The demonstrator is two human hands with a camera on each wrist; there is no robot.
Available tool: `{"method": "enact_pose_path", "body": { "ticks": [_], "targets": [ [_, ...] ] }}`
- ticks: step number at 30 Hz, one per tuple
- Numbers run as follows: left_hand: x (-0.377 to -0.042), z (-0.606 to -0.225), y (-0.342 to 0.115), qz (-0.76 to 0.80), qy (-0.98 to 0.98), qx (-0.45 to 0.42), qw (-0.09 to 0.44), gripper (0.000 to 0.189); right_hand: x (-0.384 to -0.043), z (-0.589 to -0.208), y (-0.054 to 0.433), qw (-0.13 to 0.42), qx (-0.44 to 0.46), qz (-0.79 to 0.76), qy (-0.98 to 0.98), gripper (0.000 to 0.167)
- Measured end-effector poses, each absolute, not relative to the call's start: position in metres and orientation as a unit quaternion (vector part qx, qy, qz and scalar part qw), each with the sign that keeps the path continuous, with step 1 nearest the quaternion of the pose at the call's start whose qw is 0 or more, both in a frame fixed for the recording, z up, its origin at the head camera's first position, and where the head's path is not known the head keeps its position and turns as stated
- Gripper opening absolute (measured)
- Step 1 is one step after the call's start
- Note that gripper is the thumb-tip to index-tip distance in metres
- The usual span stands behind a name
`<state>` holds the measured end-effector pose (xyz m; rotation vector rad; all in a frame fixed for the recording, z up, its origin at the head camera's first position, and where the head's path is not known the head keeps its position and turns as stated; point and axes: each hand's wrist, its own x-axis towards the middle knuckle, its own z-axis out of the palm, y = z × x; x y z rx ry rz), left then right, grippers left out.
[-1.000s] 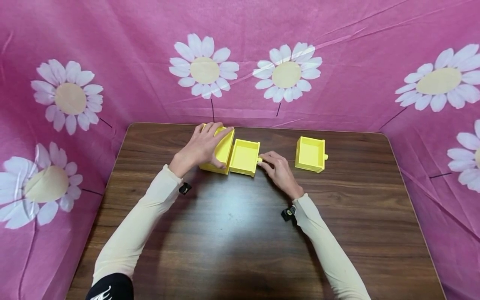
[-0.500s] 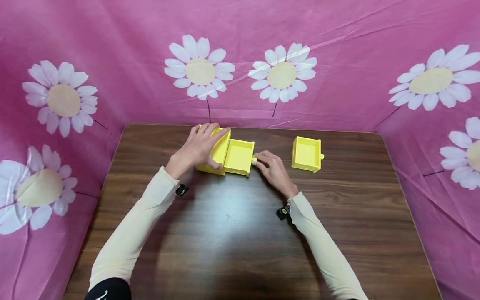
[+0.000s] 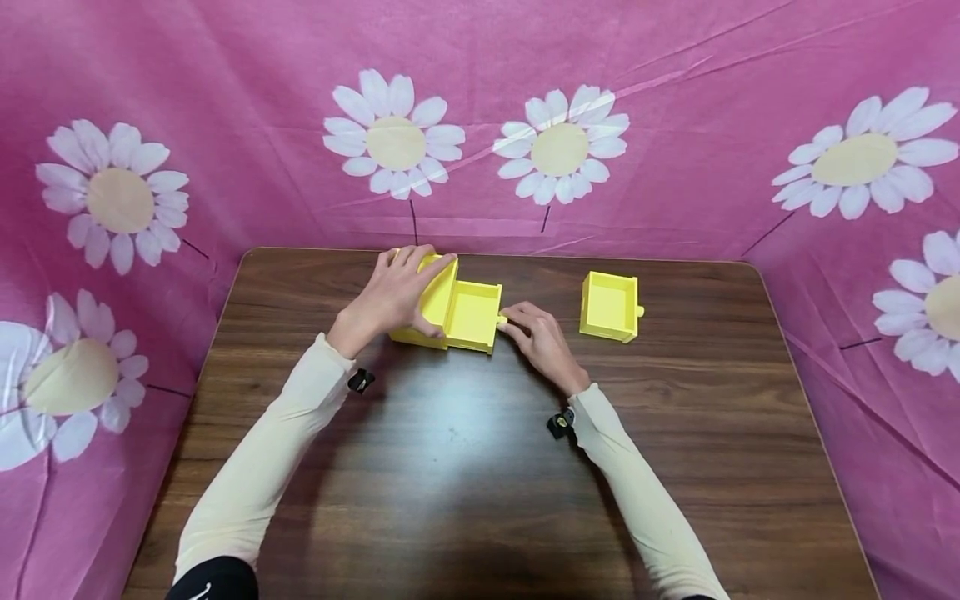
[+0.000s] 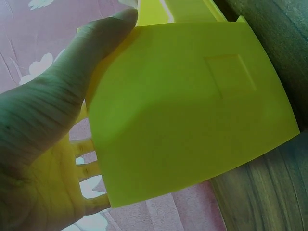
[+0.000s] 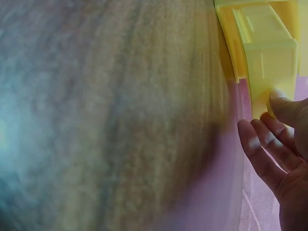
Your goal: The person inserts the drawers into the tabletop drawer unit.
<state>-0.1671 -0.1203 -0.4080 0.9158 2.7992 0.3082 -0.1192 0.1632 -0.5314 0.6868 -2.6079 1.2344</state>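
Observation:
My left hand (image 3: pixel 386 300) grips a yellow cabinet (image 3: pixel 441 292) from above at the back left of the table. Its thumb lies along the near edge and the other fingers reach over the far side. The cabinet's plain side (image 4: pixel 183 125) fills the left wrist view. A yellow drawer (image 3: pixel 474 315) sticks out of the cabinet's right-hand side, partly inside it. At the drawer's front, my right hand (image 3: pixel 545 343) pinches the small knob (image 3: pixel 502 319) between thumb and fingers. The right wrist view shows the drawer front (image 5: pixel 270 67) with the thumb against it.
A second yellow drawer (image 3: pixel 611 307) with a knob stands apart on the right of the brown wooden table (image 3: pixel 450 467). Pink cloth (image 3: pixel 480 50) with white daisies hangs close behind the table and along both sides.
My right hand has pushed the drawer leftward, so less of it shows outside the cabinet. The left hand keeps its grip. The whole view has shifted slightly.

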Motion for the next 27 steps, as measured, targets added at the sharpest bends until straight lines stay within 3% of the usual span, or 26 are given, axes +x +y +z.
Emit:
{"method": "enact_pose_path", "body": {
  "ticks": [27],
  "targets": [
    [-0.1648,-0.4113,-0.1169,0.105,0.945,0.296,0.087,0.126,-0.1232,-0.5387,0.1568,0.087,0.227,0.439,-0.865,0.027]
  ]
}}
